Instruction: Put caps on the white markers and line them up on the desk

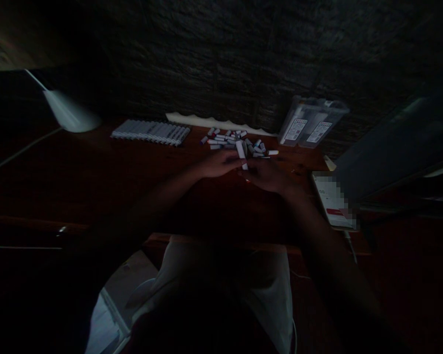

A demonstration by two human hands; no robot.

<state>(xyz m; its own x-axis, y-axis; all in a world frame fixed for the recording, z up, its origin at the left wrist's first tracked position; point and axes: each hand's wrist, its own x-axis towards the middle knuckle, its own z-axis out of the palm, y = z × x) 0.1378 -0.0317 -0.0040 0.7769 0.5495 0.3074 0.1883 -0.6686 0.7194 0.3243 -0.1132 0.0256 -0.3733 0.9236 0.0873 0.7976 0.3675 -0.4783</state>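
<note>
In the dim light, a pale marker [240, 151] stands tilted between my two hands, over the wooden table. My left hand [220, 163] reaches in from the left, its fingers closed on the marker's side. From the right, my right hand [268, 175] grips the lower end of the same marker; its fingertips are dark and partly hidden. Just behind the hands lies a loose pile of short markers or caps [217, 140], white and grey with some coloured ends. Further left, several grey-white markers [149, 132] lie side by side in a neat row.
Two clear plastic cases [310, 123] with labels stand at the back right. A white lamp [68, 110] is at the back left. A wavy-edged pale strip [217, 121] runs along the wall. At right lies a partly blurred flat box or tablet [330, 199] with a cable.
</note>
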